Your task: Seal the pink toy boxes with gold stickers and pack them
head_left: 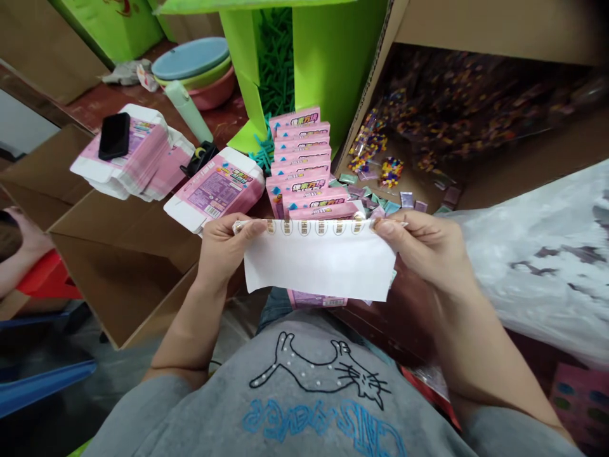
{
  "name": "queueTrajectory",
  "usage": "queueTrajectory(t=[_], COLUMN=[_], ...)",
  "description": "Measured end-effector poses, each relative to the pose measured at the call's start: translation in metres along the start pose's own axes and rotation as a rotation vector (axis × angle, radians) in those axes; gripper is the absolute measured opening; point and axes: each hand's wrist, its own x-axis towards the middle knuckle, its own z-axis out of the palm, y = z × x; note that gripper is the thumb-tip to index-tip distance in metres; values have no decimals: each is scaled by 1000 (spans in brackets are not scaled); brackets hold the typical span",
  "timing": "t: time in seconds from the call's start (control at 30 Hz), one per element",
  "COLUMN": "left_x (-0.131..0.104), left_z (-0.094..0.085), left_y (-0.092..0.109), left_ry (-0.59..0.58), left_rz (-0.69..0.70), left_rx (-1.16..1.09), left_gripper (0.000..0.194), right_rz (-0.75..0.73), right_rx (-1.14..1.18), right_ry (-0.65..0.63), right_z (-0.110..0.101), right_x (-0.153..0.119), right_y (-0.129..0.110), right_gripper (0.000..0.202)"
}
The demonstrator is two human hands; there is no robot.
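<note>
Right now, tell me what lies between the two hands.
In the head view, a white sheet spans the stretch, its printed upper edge pinched at the ends by the left hand and the right hand.

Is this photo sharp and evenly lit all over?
Not quite: in the head view, the white paper looks bright; in the same view, the beads deep in the cardboard box blur into shadow, and the top-right corner goes nearly black.
</note>
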Motion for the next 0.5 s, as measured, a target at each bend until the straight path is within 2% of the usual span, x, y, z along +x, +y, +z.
queueTrajectory(t=[0.13,0.23,0.3,0.37,0.5], left_x=[-3,-10,-16,-21,-26], left_z=[-3,-3,-2,1,8], left_y=[-13,-20,-20,-16,-4], left_ry=[-36,-45,-23,-32,-117], left_rz=[-27,-12,21,55,91], left_rx=[-55,-31,13,46,57], left_gripper=[46,36,26,20,18], right_rz=[10,36,26,-53,-362], right_rx=[20,76,71,-35,-409], right_ry=[26,11,-19,-75,-226], right_z=[1,-4,-8,-11,-9], right_x=[-4,-5,-4,-1,10], right_y=[6,9,7,0,-18], right_gripper=[49,35,33,36,25])
